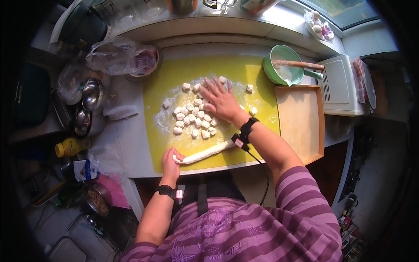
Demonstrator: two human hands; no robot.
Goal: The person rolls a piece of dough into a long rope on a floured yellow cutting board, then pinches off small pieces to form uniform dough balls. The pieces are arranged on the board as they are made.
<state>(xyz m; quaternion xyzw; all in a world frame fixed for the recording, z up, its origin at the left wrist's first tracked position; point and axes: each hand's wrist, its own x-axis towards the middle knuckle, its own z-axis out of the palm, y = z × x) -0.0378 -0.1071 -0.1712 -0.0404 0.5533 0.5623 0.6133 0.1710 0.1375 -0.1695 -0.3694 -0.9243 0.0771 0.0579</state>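
On a yellow mat [262,131] dusted with flour lies a long rope of dough [209,151]. My left hand [172,160] has its fingers closed around the rope's left end, at the mat's front edge. My right hand [221,98] rests palm down, fingers spread, over the cluster of small dough pieces [198,122]; what lies beneath it is hidden. The rope's right end reaches under my right wrist. A few dough pieces sit apart, one [249,88] at the right and one [166,103] at the left.
A green bowl [278,50] holding flour and a wooden rolling pin [298,64] stands back right, beside a shallow wooden tray [299,121] and a white appliance [340,85]. At left are a bowl [158,62] under plastic, metal bowls [92,94] and a yellow bottle [70,146].
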